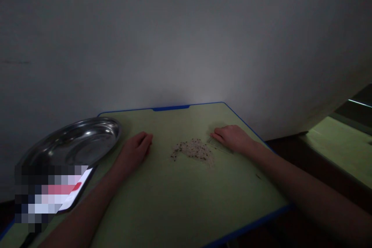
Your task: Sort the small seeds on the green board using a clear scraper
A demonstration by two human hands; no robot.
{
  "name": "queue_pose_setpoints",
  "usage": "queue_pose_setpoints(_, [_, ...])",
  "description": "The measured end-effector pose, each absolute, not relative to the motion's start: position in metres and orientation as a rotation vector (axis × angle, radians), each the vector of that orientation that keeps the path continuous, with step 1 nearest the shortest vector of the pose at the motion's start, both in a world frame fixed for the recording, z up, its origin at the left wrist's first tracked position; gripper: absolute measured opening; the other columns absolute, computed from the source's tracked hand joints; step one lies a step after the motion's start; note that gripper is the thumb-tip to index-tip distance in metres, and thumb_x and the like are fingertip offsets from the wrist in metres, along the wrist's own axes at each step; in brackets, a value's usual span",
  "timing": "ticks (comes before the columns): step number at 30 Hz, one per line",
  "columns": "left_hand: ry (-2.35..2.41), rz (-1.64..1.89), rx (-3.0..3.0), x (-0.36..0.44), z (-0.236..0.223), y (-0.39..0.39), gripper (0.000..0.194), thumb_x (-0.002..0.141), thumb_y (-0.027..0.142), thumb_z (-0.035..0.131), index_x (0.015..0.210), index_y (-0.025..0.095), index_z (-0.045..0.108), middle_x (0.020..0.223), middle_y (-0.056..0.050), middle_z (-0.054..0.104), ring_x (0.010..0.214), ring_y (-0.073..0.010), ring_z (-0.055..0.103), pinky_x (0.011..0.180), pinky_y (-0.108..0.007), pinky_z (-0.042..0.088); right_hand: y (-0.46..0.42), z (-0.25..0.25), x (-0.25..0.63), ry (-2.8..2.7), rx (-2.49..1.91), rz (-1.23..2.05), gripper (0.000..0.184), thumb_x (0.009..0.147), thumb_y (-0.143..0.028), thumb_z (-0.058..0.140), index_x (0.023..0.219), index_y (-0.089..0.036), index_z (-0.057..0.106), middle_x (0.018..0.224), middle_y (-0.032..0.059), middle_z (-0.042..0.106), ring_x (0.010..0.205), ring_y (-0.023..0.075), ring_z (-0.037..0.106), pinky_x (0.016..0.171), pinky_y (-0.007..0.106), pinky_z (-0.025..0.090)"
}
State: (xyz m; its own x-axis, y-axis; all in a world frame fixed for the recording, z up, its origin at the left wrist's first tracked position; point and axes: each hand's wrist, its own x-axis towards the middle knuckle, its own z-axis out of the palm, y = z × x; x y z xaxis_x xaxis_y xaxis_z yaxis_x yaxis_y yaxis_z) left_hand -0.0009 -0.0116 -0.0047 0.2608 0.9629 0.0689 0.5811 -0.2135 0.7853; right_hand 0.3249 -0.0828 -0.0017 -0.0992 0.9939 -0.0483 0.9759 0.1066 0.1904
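Note:
A loose, thin pile of pale, rice-like grains mixed with dark bits (196,150) lies in the middle of the pale green tabletop (162,201). To its left, my left hand (136,148) rests on the table with its fingers curled closed; what they hold, if anything, is hidden. At the pile's right side, my right hand (232,138) is closed with its fingertips on a clear, flat piece (217,146), perhaps plastic. Its far part is covered by the hand, and its exact kind does not show.
A large shiny metal basin (87,143) stands at the table's left side. Near it lies a device with a lit screen (69,197), partly blurred out. The table has a blue edge and meets a grey wall (186,46). Another green surface (343,147) is at the right.

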Motion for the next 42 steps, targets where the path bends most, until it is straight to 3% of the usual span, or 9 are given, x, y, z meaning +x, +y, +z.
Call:
queue_pose_setpoints(5, [1.405, 0.764, 1.965, 0.0, -0.002, -0.014, 0.038, 0.084, 0.051, 0.041, 0.061, 0.022, 0.045, 0.051, 0.004, 0.045, 0.049, -0.0134, 0.044, 0.051, -0.028, 0.034, -0.108, -0.005, 0.332, 2.248, 1.961, 0.195, 0.029, 0.093, -0.035, 0.057, 0.116, -0.018, 0.06, 0.113, 0.0074, 0.064, 0.092, 0.0194, 0.064, 0.078, 0.04, 0.054])
queue_pose_setpoints(9, [1.403, 0.777, 1.974, 0.0, -0.003, -0.013, 0.037, 0.084, 0.051, 0.041, 0.06, 0.022, 0.046, 0.051, 0.004, 0.045, 0.048, -0.0138, 0.044, 0.051, -0.028, 0.033, -0.124, -0.006, 0.333, 2.325, 1.915, 0.233, 0.024, 0.094, -0.038, 0.055, 0.102, -0.016, 0.064, 0.095, 0.0033, 0.067, 0.078, 0.0155, 0.064, 0.072, 0.036, 0.054])
queue_pose_setpoints(14, [1.392, 0.798, 1.967, 0.0, -0.003, -0.013, 0.036, 0.082, 0.05, 0.043, 0.06, 0.022, 0.045, 0.05, 0.004, 0.045, 0.047, -0.0136, 0.043, 0.049, -0.027, 0.032, -0.138, -0.001, 0.325, 2.459, 1.83, 0.284, 0.039, 0.101, -0.038, 0.04, 0.077, -0.017, 0.064, 0.07, 0.0038, 0.068, 0.06, 0.0152, 0.06, 0.058, 0.03, 0.039])
queue_pose_setpoints(20, [1.395, 0.779, 1.942, 0.002, 0.001, -0.018, 0.035, 0.081, 0.05, 0.043, 0.061, 0.022, 0.045, 0.05, 0.003, 0.045, 0.047, -0.0137, 0.043, 0.048, -0.027, 0.033, -0.149, 0.002, 0.315, 2.567, 1.738, 0.278, 0.041, 0.101, -0.037, 0.039, 0.074, -0.018, 0.063, 0.068, 0.0045, 0.07, 0.056, 0.0148, 0.06, 0.054, 0.03, 0.027])
queue_pose_setpoints(29, [1.39, 0.778, 1.97, 0.0, -0.004, -0.014, 0.035, 0.083, 0.049, 0.042, 0.061, 0.022, 0.045, 0.051, 0.003, 0.047, 0.048, -0.0137, 0.045, 0.051, -0.027, 0.035, -0.157, 0.007, 0.274, 2.704, 1.624, 0.146, 0.038, 0.099, -0.039, 0.044, 0.072, -0.019, 0.062, 0.065, 0.0012, 0.07, 0.055, 0.0134, 0.06, 0.052, 0.031, 0.025])
queue_pose_setpoints(42, [1.401, 0.775, 1.947, 0.004, -0.002, -0.016, 0.033, 0.082, 0.049, 0.043, 0.061, 0.022, 0.046, 0.051, 0.003, 0.048, 0.048, -0.014, 0.045, 0.05, -0.028, 0.034, -0.177, 0.011, 0.292, 2.776, 1.621, 0.023, 0.05, 0.103, -0.043, 0.03, 0.069, -0.02, 0.06, 0.057, 0.0005, 0.064, 0.049, 0.0122, 0.057, 0.051, 0.03, 0.028])
